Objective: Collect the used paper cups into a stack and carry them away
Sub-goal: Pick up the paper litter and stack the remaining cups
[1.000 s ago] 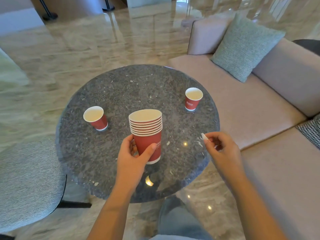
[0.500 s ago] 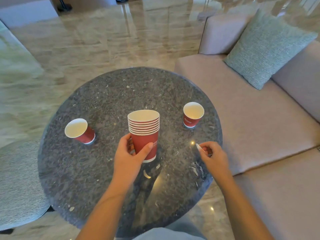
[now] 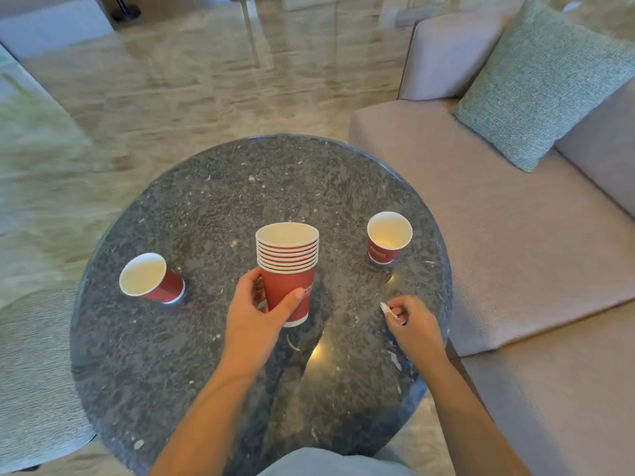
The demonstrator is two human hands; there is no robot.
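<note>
Nearest you, your left hand [image 3: 254,314] grips the stack of cups [image 3: 288,255] low on the outermost cup's red wall. The thumb [image 3: 292,300] crosses the front and the other fingers curl round the far side. Whether the stack's base rests on the table [image 3: 275,180] or hangs just above it, you cannot tell from this view.

Your right hand [image 3: 414,326] hovers over the table's right side, well apart from the stack, with its fingers curled inward. It's not clear whether they pinch anything small.

Judge these cups as light, thin-walled and easy to crush. Paper gives under a hard squeeze, and a nested stack can slide apart if you tip it. Hold the outer cup's wall with moderate pressure, as you do now, or support it under the base. The rolled rims are the stiffest part, so take each loose cup near its rim or round its upper wall.

Further out, one loose cup [image 3: 151,279] stands to the left of the stack and another loose cup [image 3: 388,237] to the right, both mouth up and apart from the stack. The right one looks the easier reach for your free hand. Any dregs inside would spill if you tilt them.

Beyond the table sits a sofa [image 3: 515,252] with a cushion [image 3: 546,84].
</note>
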